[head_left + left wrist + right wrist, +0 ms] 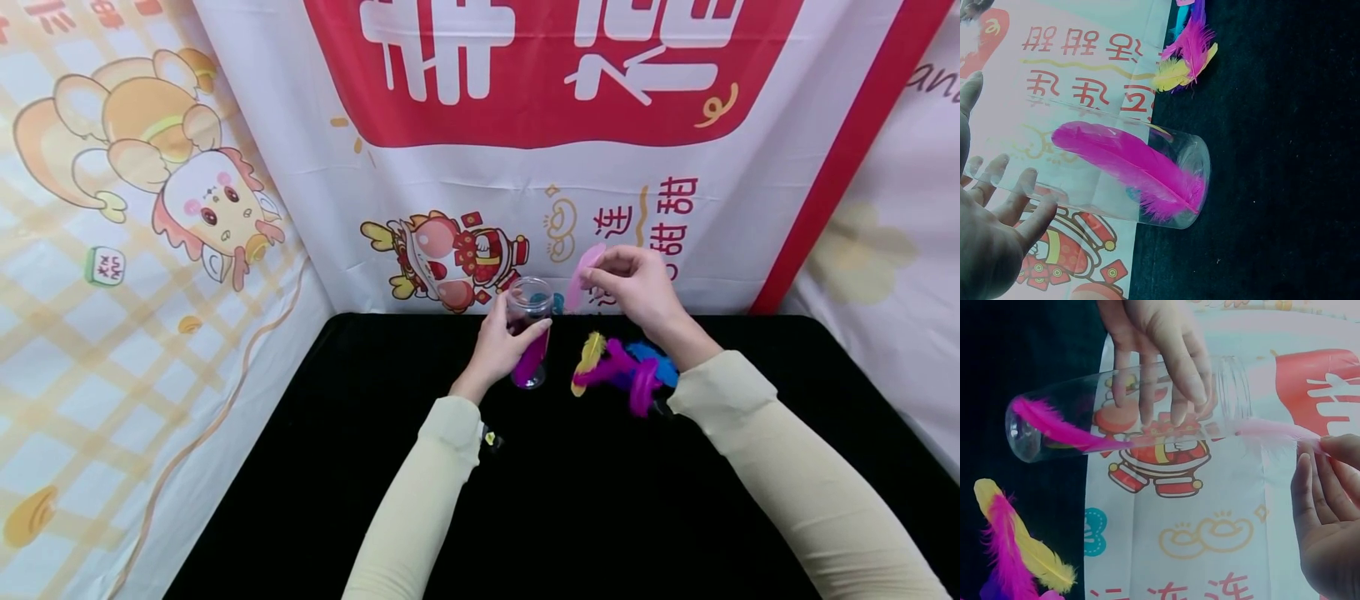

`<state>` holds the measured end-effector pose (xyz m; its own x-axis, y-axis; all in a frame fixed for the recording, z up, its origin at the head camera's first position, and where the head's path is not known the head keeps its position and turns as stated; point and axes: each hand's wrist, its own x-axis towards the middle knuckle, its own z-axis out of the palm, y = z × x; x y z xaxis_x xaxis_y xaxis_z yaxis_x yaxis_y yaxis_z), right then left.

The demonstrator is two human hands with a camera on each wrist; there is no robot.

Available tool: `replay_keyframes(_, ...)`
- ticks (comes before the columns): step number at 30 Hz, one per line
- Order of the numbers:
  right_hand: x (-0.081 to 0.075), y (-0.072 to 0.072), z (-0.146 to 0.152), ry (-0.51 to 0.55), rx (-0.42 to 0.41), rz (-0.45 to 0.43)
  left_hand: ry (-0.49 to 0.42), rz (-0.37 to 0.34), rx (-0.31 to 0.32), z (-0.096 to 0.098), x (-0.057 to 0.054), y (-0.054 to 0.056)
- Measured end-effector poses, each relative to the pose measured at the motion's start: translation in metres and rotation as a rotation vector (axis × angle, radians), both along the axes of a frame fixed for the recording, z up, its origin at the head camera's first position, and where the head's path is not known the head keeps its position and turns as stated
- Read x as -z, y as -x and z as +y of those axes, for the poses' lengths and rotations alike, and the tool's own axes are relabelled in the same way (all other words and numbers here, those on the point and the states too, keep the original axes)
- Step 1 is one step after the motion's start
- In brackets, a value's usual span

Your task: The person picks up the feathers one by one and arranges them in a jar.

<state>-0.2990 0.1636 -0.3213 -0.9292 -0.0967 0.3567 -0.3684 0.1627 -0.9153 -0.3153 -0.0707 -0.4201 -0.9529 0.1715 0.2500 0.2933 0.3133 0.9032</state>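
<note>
A clear, open-mouthed jar (529,304) is gripped near its upper part by my left hand (501,340), thumb on one side and fingers on the other. Inside the jar lies a magenta feather (1125,164), slanting from the base up along the wall. My right hand (637,287) pinches a light pink feather (1279,432) by one end. Its other end is close to the jar's mouth in the right wrist view; whether they touch I cannot tell. Below my right hand lies a pile of magenta, blue, purple and yellow feathers (618,367).
The black tabletop (570,500) ends at a white printed cloth (450,183) with red lettering and cartoon figures hanging behind it. Another printed cloth (150,333) hangs at the left side. A small dark object with a yellow spot (491,439) shows beside my left cuff.
</note>
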Motion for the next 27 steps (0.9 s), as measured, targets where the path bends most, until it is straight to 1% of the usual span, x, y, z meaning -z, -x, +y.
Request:
replay_keyframes(3,-0.004,0.0,-0.003,0.008,0.002,0.032,0.003,0.0,-0.004,0.0,0.0,0.001)
replay_keyframes(9,-0.009,0.001,-0.011,0.07,0.001,0.092,0.007,-0.008,-0.012,0.0,0.001,0.002)
replay_keyframes(14,-0.009,0.003,-0.017,0.127,-0.018,0.108,0.009,-0.01,-0.013,0.0,0.002,0.003)
replay_keyframes(27,-0.008,0.006,-0.026,0.181,-0.014,0.126,0.019,-0.016,0.0,0.0,0.001,0.004)
